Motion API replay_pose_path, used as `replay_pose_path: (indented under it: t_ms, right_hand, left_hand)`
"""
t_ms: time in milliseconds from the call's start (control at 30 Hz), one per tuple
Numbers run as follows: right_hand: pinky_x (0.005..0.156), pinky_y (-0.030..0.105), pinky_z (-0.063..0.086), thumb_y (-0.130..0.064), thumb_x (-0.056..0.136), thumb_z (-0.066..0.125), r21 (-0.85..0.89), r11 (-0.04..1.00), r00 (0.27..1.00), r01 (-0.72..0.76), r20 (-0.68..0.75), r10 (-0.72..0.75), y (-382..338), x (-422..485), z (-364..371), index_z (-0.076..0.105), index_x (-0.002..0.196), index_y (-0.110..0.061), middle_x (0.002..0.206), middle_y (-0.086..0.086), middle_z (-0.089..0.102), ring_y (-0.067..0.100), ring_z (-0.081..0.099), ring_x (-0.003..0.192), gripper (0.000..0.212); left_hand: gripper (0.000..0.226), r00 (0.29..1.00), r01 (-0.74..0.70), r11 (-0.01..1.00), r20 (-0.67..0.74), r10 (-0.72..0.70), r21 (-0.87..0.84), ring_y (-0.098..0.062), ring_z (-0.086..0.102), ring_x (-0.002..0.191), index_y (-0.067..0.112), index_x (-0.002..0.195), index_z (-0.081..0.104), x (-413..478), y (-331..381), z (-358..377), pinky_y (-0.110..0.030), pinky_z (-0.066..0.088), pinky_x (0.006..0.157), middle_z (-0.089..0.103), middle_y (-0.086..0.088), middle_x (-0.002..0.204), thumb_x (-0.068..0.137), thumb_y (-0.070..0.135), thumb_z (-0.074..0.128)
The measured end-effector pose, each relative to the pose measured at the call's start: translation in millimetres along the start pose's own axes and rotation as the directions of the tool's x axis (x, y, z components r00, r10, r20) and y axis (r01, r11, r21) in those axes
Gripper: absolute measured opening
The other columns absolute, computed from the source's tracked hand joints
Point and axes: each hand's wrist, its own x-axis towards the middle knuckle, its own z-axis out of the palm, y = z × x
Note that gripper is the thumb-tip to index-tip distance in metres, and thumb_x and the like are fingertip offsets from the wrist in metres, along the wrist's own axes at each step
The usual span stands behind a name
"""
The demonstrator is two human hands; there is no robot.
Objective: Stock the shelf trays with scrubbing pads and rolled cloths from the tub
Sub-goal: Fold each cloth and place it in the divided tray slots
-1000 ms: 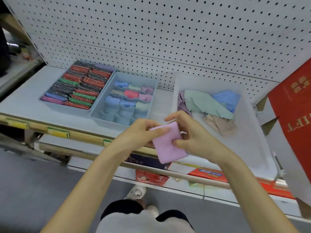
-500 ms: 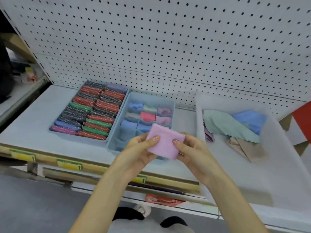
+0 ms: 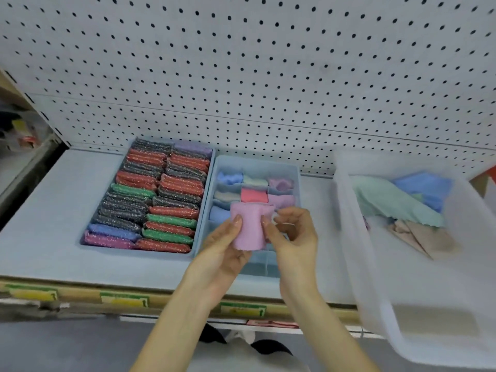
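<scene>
Cloth (image 3: 249, 230) rolled tighter, now over tray (image 3: 256, 162); left hand (image 3: 221, 249) and right hand (image 3: 294, 237) each grip clamped on it, likely keeping roll from unwinding before slotting.

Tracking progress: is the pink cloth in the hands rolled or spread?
Rolled: the soft pink cloth forms a compact tube between left hand and right hand.

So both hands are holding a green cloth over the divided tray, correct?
Not green. The head view shows the left hand and right hand holding a pink cloth over the divided tray.
</scene>
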Motion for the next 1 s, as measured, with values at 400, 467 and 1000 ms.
replay_pose_path:
  t_ms: [400,467,1000]
  right_hand:
    - [0.085,0.031,0.052,-0.029,0.08,0.063,-0.104,0.986,0.909,-0.126,0.385,0.157,7.4,6.0,-0.2,0.067,0.112,-0.011,0.106,0.005,0.071,0.021,0.065,0.1,0.037]
    - [0.09,0.036,0.051,-0.025,0.083,0.061,-0.104,0.986,0.885,-0.132,0.436,0.164,7.2,7.0,-1.0,0.066,0.115,-0.009,0.11,0.007,0.07,0.027,0.064,0.105,0.036]
    - [0.064,0.014,0.047,-0.005,0.082,0.069,-0.242,0.961,0.773,-0.13,0.583,0.251,18.3,5.6,11.8,0.069,0.086,-0.016,0.077,-0.008,0.072,0.003,0.065,0.073,0.012]
  left_hand:
    - [0.024,0.975,-0.224,0.778,0.131,0.182,0.587,-0.016,0.07,0.079,0.006,0.108,0.058,6.3,22.5,-17.2,-0.028,0.057,0.064,0.074,-0.004,0.087,0.085,0.011,0.063]
    - [0.017,0.968,-0.245,0.756,0.112,0.224,0.608,-0.016,0.071,0.075,0.009,0.103,0.063,6.5,20.4,-19.0,-0.025,0.056,0.063,0.074,-0.002,0.082,0.089,0.012,0.054]
    - [0.021,0.966,-0.236,0.642,0.106,0.235,0.73,-0.001,0.065,0.075,0.018,0.09,0.071,1.0,45.1,-68.0,-0.013,0.05,0.066,0.074,0.005,0.083,0.079,0.001,0.069]
